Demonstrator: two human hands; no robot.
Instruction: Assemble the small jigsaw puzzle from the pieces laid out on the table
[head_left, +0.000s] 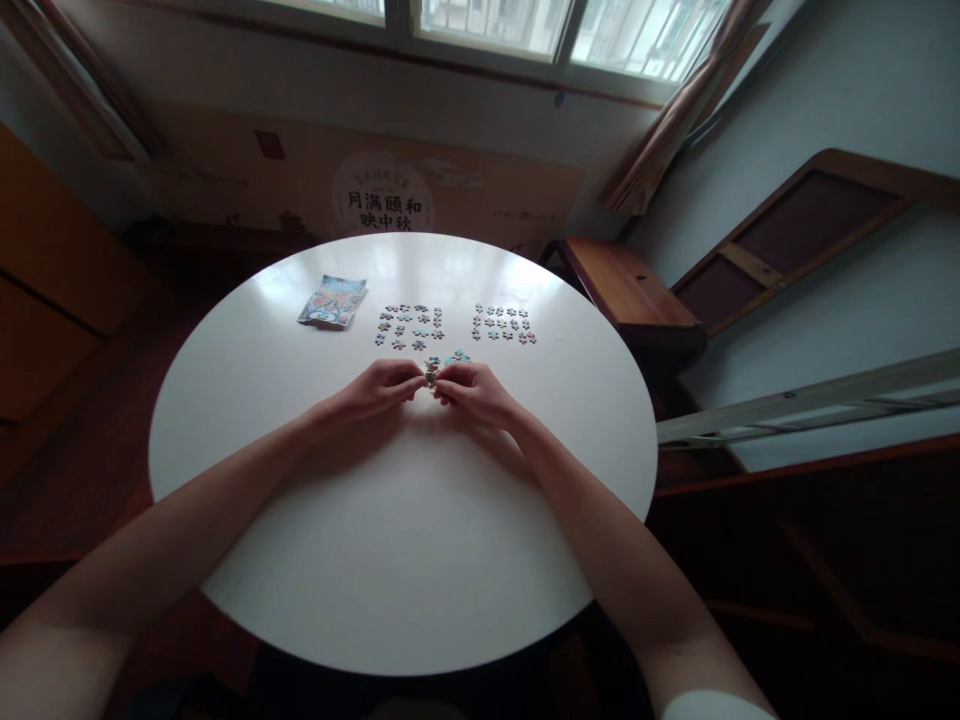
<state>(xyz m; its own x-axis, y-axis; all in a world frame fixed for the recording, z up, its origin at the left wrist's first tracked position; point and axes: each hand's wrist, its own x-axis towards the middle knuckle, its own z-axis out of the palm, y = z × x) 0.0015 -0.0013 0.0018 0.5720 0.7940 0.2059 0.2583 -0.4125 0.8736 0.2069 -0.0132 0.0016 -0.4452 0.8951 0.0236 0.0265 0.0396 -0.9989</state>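
Observation:
Both my hands meet over the middle of a round white table (375, 560). My left hand (379, 388) and my right hand (472, 390) pinch a small puzzle piece (431, 376) between their fingertips, fingers closed. A bluish piece (457, 357) lies just beyond my right hand. Farther back, loose puzzle pieces lie in two tidy groups, one at the left (409, 326) and one at the right (503, 323). A printed puzzle packet (333, 300) rests at the far left of them.
A wooden chair or side table (626, 285) stands past the table's right edge. A cardboard panel with printed characters (382, 205) leans against the wall under the window. Wooden frames (795, 235) lean at the right.

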